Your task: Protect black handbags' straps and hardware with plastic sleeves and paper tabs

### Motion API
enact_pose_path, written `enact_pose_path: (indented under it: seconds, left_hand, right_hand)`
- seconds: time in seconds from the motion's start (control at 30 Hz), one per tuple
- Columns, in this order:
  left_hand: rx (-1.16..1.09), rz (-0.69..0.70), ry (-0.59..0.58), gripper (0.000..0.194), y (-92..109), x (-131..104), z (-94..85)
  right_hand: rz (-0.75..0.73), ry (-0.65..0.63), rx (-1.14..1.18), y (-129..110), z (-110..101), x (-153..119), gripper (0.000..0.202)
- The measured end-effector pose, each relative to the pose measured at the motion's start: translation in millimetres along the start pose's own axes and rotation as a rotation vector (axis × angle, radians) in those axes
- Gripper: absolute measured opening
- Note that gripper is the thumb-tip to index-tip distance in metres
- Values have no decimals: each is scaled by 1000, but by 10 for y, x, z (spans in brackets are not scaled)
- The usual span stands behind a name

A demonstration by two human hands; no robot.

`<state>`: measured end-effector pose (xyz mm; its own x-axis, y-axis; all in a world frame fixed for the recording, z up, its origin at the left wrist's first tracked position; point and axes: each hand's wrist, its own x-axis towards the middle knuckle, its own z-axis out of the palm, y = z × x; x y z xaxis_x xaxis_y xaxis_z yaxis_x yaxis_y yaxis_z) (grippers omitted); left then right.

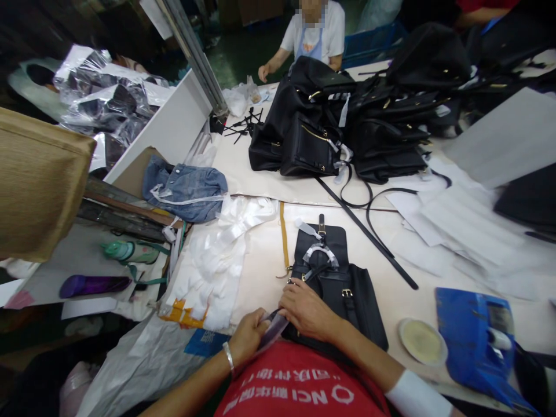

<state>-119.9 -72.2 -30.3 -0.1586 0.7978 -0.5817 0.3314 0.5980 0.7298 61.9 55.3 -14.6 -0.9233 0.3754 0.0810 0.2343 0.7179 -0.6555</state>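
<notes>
A black backpack lies on the table right in front of me, its flap laid back with the buckle tab pointing away. Clear film wraps its curved top handle. My left hand is closed around a dark strap that looks covered in clear plastic. At the strap's upper end, beside the backpack's left edge, my right hand has its fingers bent and pressed together on the strap. The fingertips of the right hand are partly hidden. A white tag rests near the flap's tab.
Black bags are heaped at the back, with loose straps trailing forward. White plastic bags and folded denim lie left. At right are papers, a round dish and a blue holder. A co-worker sits opposite.
</notes>
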Motion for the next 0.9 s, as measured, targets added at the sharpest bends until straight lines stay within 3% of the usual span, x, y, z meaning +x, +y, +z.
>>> enact_pose_path:
  seconds: [0.17,0.27,0.37,0.47,0.7,0.9]
  left_hand:
    - [94,-16,162,18,1,-24,14]
    - [46,-36,170,22,77,-43,19]
    - [-17,-1,140,27,145,-78,24]
    - [-53,36,134,31,146,-125,23]
    - [-127,41,150,30,29,-199,0]
    - [-231,47,159,31,95,-220,16]
  right_hand:
    - [65,-75,-21,67,21,-14,27]
    - [181,-132,16,123,27,-50,30]
    - [316,-102,120,203,25,-27,27]
    - [258,-152,260,316,-11,75,32]
    - [93,-475,569,590,4,435,35]
    - [94,-464,726,556,100,575,38]
